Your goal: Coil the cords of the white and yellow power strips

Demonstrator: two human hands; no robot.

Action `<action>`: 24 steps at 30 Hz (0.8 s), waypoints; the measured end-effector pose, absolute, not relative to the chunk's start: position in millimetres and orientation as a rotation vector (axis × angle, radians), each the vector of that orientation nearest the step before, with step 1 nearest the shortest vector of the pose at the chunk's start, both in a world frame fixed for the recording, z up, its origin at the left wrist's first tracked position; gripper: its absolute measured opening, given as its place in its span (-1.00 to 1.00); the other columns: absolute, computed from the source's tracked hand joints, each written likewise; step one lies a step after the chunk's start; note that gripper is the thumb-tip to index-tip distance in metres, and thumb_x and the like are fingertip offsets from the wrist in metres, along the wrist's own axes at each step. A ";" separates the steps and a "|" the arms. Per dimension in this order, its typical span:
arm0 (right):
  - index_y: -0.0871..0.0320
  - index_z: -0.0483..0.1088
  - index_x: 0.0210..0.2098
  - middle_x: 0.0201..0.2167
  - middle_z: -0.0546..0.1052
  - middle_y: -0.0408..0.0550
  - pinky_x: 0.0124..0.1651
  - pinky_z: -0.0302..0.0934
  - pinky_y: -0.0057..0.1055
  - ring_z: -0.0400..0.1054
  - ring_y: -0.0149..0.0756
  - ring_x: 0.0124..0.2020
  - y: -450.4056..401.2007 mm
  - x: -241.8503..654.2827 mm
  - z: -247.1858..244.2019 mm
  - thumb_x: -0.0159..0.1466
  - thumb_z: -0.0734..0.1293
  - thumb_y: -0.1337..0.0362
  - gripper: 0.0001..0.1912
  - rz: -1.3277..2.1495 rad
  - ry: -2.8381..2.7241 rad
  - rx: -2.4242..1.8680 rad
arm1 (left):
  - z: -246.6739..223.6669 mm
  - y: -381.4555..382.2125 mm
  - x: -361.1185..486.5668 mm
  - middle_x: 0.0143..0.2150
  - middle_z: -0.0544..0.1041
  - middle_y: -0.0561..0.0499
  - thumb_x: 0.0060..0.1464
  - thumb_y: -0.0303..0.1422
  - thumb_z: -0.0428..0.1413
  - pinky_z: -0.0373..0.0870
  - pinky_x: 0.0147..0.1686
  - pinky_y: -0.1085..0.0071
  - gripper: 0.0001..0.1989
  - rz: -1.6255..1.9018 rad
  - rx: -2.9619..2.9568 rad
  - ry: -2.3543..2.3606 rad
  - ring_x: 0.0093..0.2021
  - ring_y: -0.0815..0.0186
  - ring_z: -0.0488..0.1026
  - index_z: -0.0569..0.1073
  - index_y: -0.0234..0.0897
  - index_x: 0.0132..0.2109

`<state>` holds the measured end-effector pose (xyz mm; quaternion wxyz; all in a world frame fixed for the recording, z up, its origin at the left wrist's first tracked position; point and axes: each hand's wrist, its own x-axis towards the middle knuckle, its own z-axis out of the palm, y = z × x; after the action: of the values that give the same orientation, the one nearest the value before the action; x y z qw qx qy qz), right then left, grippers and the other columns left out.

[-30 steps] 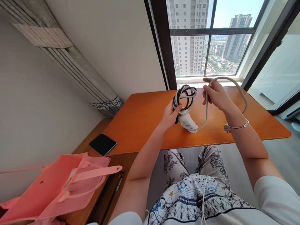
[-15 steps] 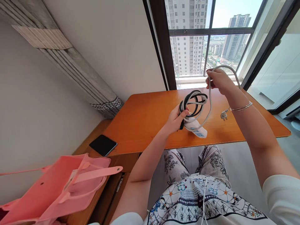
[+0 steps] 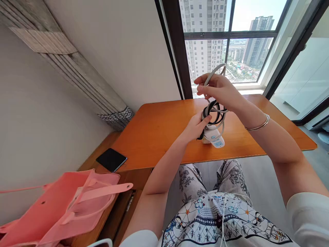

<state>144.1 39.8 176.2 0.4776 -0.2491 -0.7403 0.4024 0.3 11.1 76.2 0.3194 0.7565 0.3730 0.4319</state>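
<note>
My left hand (image 3: pixel 196 126) is closed round a bundle of coiled black cable (image 3: pixel 206 112) and white cable (image 3: pixel 223 127), held over the wooden table. A white power strip (image 3: pixel 215 137) hangs at the bundle, just right of that hand. Above the coils, my right hand (image 3: pixel 214 87) holds a raised loop of the white cable between thumb and fingers. The plug at the cable's end cannot be made out.
A black phone or tablet (image 3: pixel 111 160) lies at the left end of the wooden table (image 3: pixel 154 133). The pink bag (image 3: pixel 61 206) is at the lower left. Beyond the table stand a window and a gathered curtain (image 3: pixel 84 79).
My right hand has moved left with the white cable, from the right of the coils to above them. The plug that hung at the right is no longer visible there.
</note>
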 end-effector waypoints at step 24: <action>0.09 0.44 -0.25 -0.46 0.56 -0.21 -0.51 0.32 -0.64 0.41 -0.52 -0.53 -46.4 135.5 -3.9 0.42 0.23 0.13 -0.77 1.988 -0.158 -0.386 | 69.3 34.6 2.5 -0.39 0.47 0.04 0.08 0.06 0.18 0.47 -0.25 0.38 -0.57 1.625 1.058 0.847 -0.29 0.30 0.57 0.40 -0.25 -0.29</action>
<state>135.5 -46.4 -3.9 0.5273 -0.1614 -0.0660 0.8316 2.5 34.6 69.3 0.4906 0.4355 0.3488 0.6693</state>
